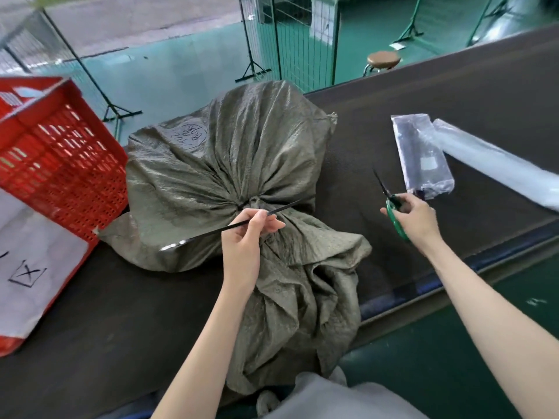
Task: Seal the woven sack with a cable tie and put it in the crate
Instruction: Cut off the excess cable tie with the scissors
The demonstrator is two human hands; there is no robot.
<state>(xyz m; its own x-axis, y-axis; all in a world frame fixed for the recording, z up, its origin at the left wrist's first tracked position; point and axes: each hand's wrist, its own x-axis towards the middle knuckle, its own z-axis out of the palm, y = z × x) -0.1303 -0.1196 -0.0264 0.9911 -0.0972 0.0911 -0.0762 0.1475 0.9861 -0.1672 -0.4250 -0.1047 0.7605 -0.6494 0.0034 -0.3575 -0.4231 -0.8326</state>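
dark matte tabletop (453, 95) over a green floor carries an olive-green woven sack (242, 140), lying mid-table with its neck gathered tight and its loose mouth spilling over the near edge. left hand (245, 237) pinches the long tail of a thin black cable tie (211, 231) at that neck. right hand (417, 219), well apart, grips green-handled scissors (385, 190), blades pointing far. red perforated plastic crate (60, 152) sits just left of the sack.
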